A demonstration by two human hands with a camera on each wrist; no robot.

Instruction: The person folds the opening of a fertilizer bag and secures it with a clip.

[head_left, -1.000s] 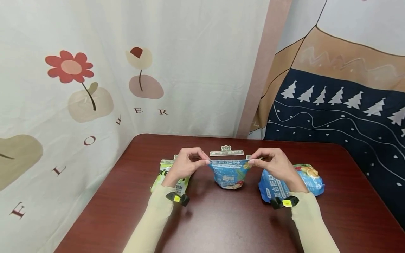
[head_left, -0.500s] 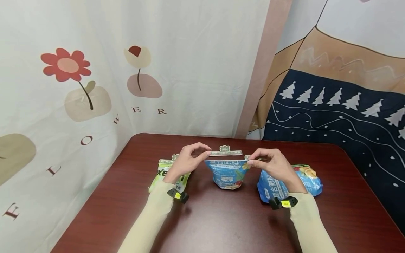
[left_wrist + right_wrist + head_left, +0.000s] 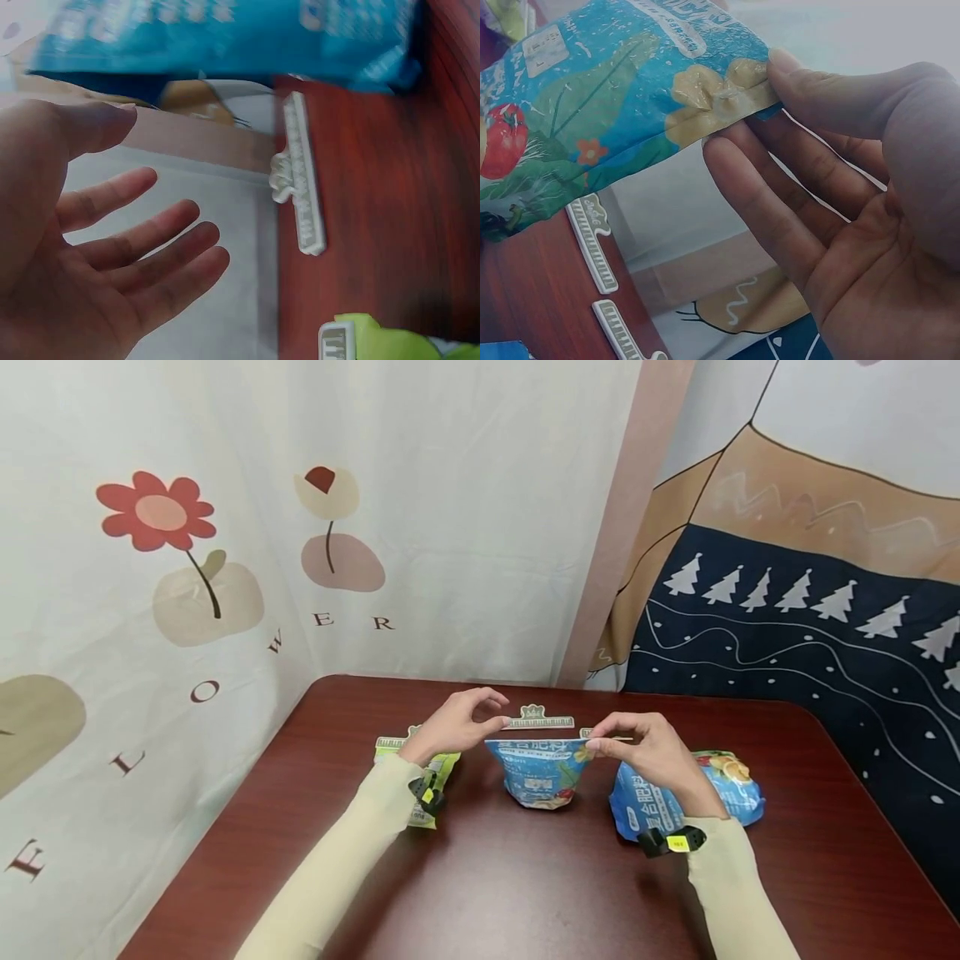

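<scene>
In the head view a blue printed plastic bag [image 3: 540,781] stands upright mid-table, its top edge flat and straight. Thumb and fingers of my right hand [image 3: 648,747] pinch its top right corner; the right wrist view shows that grip on the bag [image 3: 592,112] closely. My left hand [image 3: 459,724] hovers beyond the bag's top left corner, holding nothing, fingers apart in the left wrist view. Near its fingertips lies a pale ruler-like bag clip [image 3: 551,722] with a crown-shaped handle. A second such clip [image 3: 619,330] is partly hidden behind my right hand in the head view.
On the left, partly under my left forearm, lies a green bag [image 3: 446,766] with a clip [image 3: 388,742] along its top. Another blue bag [image 3: 637,797] lies at the right, partly behind my right wrist. A printed curtain [image 3: 465,527] hangs behind the dark red table [image 3: 540,893].
My left hand has let go of the bag's top left corner and moved away from me and slightly right, toward the clip. My right hand keeps its pinch on the other corner.
</scene>
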